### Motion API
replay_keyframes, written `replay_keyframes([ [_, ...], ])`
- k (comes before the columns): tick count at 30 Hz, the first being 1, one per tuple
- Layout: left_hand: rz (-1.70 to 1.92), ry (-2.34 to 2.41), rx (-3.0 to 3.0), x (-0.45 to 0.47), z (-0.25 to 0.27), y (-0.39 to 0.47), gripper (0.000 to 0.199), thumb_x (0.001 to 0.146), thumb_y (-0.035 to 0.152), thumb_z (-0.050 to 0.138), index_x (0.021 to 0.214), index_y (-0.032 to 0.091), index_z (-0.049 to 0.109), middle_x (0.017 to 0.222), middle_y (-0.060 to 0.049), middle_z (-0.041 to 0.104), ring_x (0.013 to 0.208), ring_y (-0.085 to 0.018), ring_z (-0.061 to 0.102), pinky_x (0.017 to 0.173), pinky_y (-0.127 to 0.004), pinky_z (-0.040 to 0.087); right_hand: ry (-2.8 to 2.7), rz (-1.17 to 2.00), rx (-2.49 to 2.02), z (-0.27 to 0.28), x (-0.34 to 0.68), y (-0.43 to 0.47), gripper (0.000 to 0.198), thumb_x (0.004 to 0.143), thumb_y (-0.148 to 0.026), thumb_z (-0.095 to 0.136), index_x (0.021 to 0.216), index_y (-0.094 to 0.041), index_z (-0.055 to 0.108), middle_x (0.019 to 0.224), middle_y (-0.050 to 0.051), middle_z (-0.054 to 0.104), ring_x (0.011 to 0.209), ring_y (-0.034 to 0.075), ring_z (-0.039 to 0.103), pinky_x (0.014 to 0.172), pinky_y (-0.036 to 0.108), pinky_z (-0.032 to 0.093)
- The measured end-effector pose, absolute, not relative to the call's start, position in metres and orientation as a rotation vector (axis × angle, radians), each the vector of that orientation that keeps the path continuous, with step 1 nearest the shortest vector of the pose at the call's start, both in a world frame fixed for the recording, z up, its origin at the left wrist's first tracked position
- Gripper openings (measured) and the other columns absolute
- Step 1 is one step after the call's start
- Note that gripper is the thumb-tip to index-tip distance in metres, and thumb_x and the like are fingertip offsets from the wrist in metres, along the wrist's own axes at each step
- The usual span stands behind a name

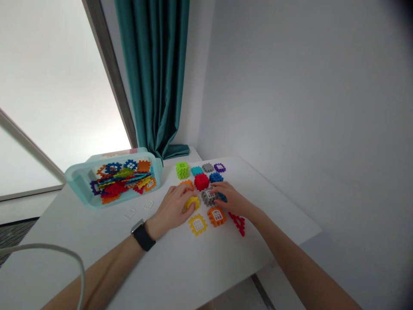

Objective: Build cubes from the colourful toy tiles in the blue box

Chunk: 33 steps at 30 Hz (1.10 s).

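My left hand [176, 204], with a watch on its wrist, curls round a yellow toothed block [194, 201], thumb in front and fingers behind. Just beyond those fingers sits an orange piece [186, 184], partly covered. The fingers of my right hand [234, 199] close on the right side of a grey toothed block [208, 197] with a white window insert. A blue piece [222, 197] shows beneath that hand. Nearer me lie a flat yellow window piece [198, 224], an orange window block [216, 216] and a red triangular piece [238, 224].
Behind the hands are a red block [201, 182], a lime green block [182, 170], a blue block [216, 177], and teal, grey and purple pieces. A pale teal bin [85, 191] holds mixed pieces. White window inserts [148, 204] lie left; a cable [48, 246] crosses lower left.
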<state>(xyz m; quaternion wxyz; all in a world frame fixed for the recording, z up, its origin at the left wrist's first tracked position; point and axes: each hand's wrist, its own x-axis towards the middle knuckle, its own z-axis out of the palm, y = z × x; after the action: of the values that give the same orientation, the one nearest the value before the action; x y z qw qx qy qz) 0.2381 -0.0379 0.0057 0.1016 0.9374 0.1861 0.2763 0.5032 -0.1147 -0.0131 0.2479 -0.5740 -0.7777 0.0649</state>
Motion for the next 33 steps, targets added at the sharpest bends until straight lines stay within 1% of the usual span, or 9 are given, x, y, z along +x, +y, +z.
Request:
replay_keyframes([
  [6, 0.793, 0.571, 2.77, 0.238, 0.002, -0.037, 0.022, 0.09, 0.023, 0.055, 0.111, 0.021, 0.061, 0.119, -0.01, 0.061, 0.112, -0.027, 0.057, 0.093, -0.044, 0.045, -2.132, 0.04, -1.6, 0.002, 0.494, -0.125, 0.03, 0.086, -0.013, 0.061, 0.114, -0.023, 0.067, 0.138, 0.012, 0.057, 0.131, 0.028, 0.051, 0.11, 0.053, 0.041],
  [9, 0.792, 0.583, 2.785, 0.235, 0.003, -0.036, 0.022, 0.09, 0.023, 0.055, 0.111, 0.021, 0.061, 0.119, -0.01, 0.061, 0.112, -0.027, 0.057, 0.093, -0.044, 0.044, -2.179, -0.042, -1.573, 0.012, 0.479, -0.13, 0.029, 0.088, -0.014, 0.061, 0.116, -0.022, 0.065, 0.139, 0.013, 0.057, 0.129, 0.029, 0.052, 0.108, 0.052, 0.043],
  [12, 0.776, 0.594, 2.805, 0.227, 0.006, -0.034, 0.021, 0.09, 0.022, 0.055, 0.111, 0.021, 0.06, 0.118, -0.01, 0.062, 0.11, -0.027, 0.057, 0.091, -0.043, 0.044, -2.228, -0.089, -1.494, 0.02, 0.458, -0.132, 0.034, 0.09, -0.011, 0.056, 0.121, -0.023, 0.063, 0.136, 0.012, 0.06, 0.128, 0.027, 0.052, 0.107, 0.05, 0.044],
  [14, 0.756, 0.612, 2.821, 0.217, 0.01, -0.032, 0.021, 0.09, 0.022, 0.055, 0.11, 0.02, 0.061, 0.117, -0.01, 0.062, 0.108, -0.026, 0.058, 0.091, -0.042, 0.045, -2.254, -0.082, -1.451, 0.023, 0.441, -0.131, 0.036, 0.09, -0.009, 0.054, 0.121, -0.023, 0.062, 0.132, 0.011, 0.062, 0.126, 0.026, 0.054, 0.107, 0.049, 0.045],
  [19, 0.738, 0.708, 2.867, 0.176, 0.015, -0.026, 0.02, 0.09, 0.023, 0.054, 0.108, 0.021, 0.061, 0.111, -0.008, 0.063, 0.106, -0.026, 0.059, 0.093, -0.042, 0.044, -2.312, -0.062, -1.375, 0.029, 0.399, -0.12, 0.029, 0.092, -0.012, 0.052, 0.115, -0.023, 0.066, 0.127, 0.011, 0.065, 0.12, 0.027, 0.058, 0.105, 0.05, 0.045],
  [22, 0.732, 0.791, 2.888, 0.146, 0.017, -0.023, 0.018, 0.089, 0.023, 0.055, 0.105, 0.022, 0.062, 0.109, -0.008, 0.063, 0.104, -0.025, 0.059, 0.09, -0.041, 0.044, -2.333, -0.067, -1.303, 0.031, 0.372, -0.113, 0.028, 0.093, -0.01, 0.051, 0.113, -0.022, 0.067, 0.125, 0.012, 0.066, 0.119, 0.027, 0.058, 0.105, 0.05, 0.045],
  [26, 0.674, 0.918, 2.904, 0.11, 0.019, -0.023, 0.014, 0.09, 0.023, 0.054, 0.101, 0.021, 0.063, 0.104, -0.008, 0.065, 0.098, -0.025, 0.06, 0.086, -0.04, 0.044, -2.374, 0.012, -1.223, 0.029, 0.335, -0.104, 0.027, 0.094, -0.008, 0.05, 0.112, -0.02, 0.067, 0.117, 0.01, 0.069, 0.112, 0.025, 0.061, 0.101, 0.047, 0.047],
  [30, 0.638, 1.03, 2.892, 0.077, 0.015, -0.022, 0.014, 0.091, 0.024, 0.054, 0.099, 0.02, 0.064, 0.1, -0.007, 0.065, 0.095, -0.024, 0.06, 0.084, -0.038, 0.046, -2.416, 0.091, -1.215, 0.024, 0.303, -0.094, 0.025, 0.094, -0.011, 0.052, 0.113, -0.02, 0.066, 0.119, 0.011, 0.068, 0.111, 0.025, 0.061, 0.098, 0.045, 0.049],
  [33, 0.651, 1.118, 2.866, 0.054, 0.006, -0.021, 0.014, 0.092, 0.024, 0.052, 0.099, 0.02, 0.064, 0.099, -0.007, 0.065, 0.095, -0.024, 0.061, 0.084, -0.038, 0.046, -2.451, 0.139, -1.206, 0.02, 0.287, -0.086, 0.023, 0.094, -0.012, 0.052, 0.11, -0.019, 0.066, 0.117, 0.01, 0.068, 0.11, 0.025, 0.061, 0.096, 0.043, 0.05],
])
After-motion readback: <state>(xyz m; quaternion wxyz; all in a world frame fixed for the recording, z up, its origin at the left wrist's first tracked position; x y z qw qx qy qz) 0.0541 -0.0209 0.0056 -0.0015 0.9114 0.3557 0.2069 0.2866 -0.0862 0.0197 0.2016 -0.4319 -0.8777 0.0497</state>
